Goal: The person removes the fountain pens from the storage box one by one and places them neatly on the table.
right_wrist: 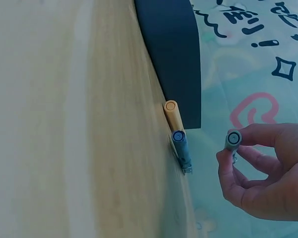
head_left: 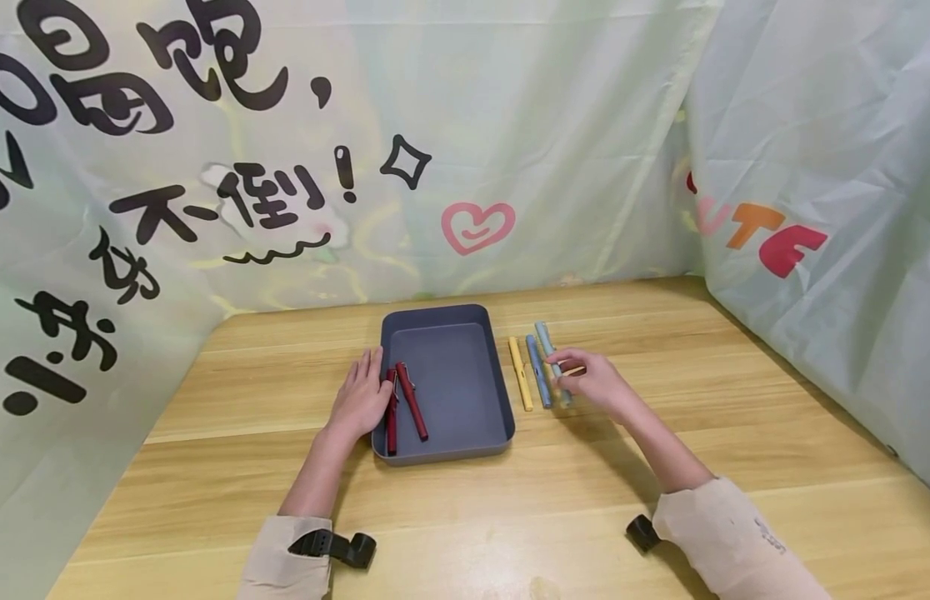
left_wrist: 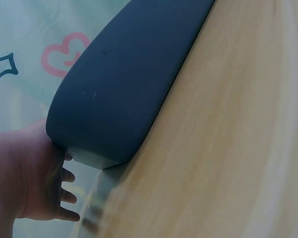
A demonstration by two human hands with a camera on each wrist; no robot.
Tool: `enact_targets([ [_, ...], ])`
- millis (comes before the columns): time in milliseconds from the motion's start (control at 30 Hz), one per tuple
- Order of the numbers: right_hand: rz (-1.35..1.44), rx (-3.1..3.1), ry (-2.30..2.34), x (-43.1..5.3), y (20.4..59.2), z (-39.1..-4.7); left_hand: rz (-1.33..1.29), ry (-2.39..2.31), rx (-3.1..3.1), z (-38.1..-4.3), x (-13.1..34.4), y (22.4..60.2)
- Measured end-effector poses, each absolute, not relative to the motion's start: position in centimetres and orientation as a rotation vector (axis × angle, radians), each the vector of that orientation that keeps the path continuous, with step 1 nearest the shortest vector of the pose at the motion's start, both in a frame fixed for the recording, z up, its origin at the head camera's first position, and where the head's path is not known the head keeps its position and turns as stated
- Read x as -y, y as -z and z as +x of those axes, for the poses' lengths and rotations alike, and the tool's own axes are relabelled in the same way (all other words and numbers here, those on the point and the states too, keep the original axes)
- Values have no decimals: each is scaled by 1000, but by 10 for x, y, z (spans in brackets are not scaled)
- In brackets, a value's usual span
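Observation:
A light blue-green pen [head_left: 543, 337] is pinched between the thumb and fingers of my right hand [head_left: 594, 383]. In the right wrist view that pen [right_wrist: 233, 139] is lifted above the tabletop, its round end facing the camera. Just left of it on the table lie a blue pen [head_left: 538, 372] and a yellow pen [head_left: 521, 375], side by side. My left hand [head_left: 360, 402] rests along the left rim of a dark grey tray [head_left: 453, 375], fingers straight. Two dark red pens lie inside the tray near that hand, a left one [head_left: 392, 421] and a right one [head_left: 412, 404].
The wooden table [head_left: 622, 533] extends around the tray on all sides. A printed fabric curtain [head_left: 570, 167] hangs along its back and both sides. Black straps with small devices [head_left: 352, 550] sit at the sleeve cuffs.

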State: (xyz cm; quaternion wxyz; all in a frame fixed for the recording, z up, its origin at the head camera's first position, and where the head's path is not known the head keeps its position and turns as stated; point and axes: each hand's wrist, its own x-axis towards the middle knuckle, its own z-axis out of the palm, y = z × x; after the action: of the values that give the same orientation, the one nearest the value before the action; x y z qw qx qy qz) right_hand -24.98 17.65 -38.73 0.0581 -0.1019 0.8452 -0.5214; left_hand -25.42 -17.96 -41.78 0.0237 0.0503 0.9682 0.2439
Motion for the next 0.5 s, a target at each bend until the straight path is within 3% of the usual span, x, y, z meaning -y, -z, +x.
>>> enact_targets([
  [500, -254, -2570, 1600, -185, 403, -259, 148, -752, -3001, -255, 179, 419],
])
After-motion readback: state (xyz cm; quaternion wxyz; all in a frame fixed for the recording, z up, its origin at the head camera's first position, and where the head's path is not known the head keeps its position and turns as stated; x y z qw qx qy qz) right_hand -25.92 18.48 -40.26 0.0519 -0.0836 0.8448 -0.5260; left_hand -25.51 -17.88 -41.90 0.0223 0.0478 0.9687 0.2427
